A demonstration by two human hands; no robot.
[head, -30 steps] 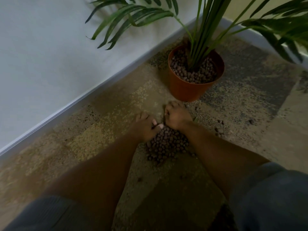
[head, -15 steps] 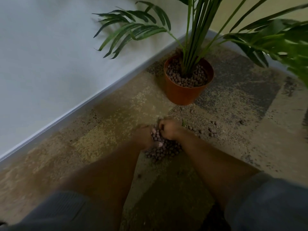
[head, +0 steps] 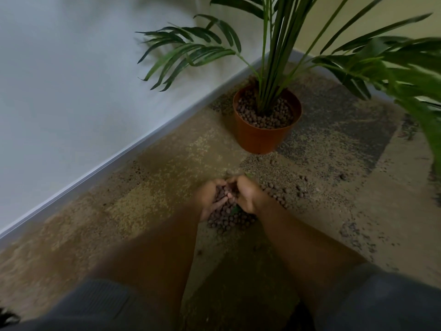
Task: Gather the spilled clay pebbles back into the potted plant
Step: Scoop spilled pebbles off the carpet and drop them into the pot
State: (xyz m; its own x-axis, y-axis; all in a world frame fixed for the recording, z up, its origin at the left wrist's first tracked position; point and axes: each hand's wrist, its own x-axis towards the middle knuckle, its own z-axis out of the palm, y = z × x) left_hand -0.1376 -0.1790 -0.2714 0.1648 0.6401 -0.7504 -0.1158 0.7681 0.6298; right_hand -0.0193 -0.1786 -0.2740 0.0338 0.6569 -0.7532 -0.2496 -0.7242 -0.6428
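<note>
A pile of brown clay pebbles (head: 229, 220) lies on the carpet in front of me. My left hand (head: 207, 199) and my right hand (head: 245, 197) are cupped together, palms facing each other, just above the pile, with a scoop of pebbles held between them. An orange pot (head: 260, 137) with a green palm plant (head: 274, 56) stands farther away, slightly to the right, and its top is covered with pebbles. Loose pebbles (head: 298, 187) are scattered to the right of my hands.
A white wall with a grey skirting board (head: 119, 158) runs diagonally along the left. A second wall meets it behind the pot. Palm fronds (head: 405, 68) hang over the right side. The floor is patchy brown and grey carpet (head: 346, 144).
My hands went from lying flat behind the pile to closing around pebbles and lifting a scoop off the carpet. The view has tilted up a little.
</note>
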